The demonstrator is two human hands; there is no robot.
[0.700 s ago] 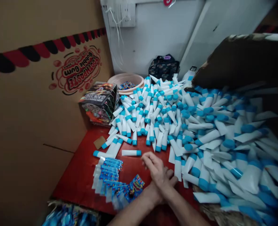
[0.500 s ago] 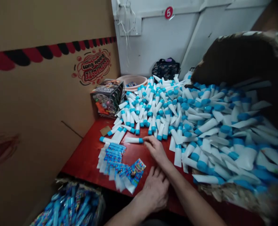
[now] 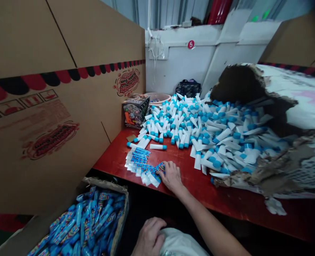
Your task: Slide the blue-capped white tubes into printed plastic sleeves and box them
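The right hand's (image 3: 170, 176) fingers are bending narrowly over the rightmost printed sleeve (image 3: 157, 170), though whether they are pinching it I cannot tell; the left hand (image 3: 150, 236) is curling low beside a pale cloth (image 3: 181, 243), its grip unclear. The fanned sleeves are lying along the near left of a glossy red table (image 3: 184, 167); a lone tube (image 3: 158, 147) is lying beyond them, and a heap of tubes (image 3: 184, 119) is covering the far and right side, spilling from a torn carton (image 3: 304, 117); a tall brown carton (image 3: 95, 92) is walling the left, a white wall (image 3: 178, 64) closing the far end. Fingers are hiding part of that sleeve; the frame's bottom is cutting off the cloth; shadow is obscuring the torn carton's inside; the basin's (image 3: 161, 97) contents are hard to make out.
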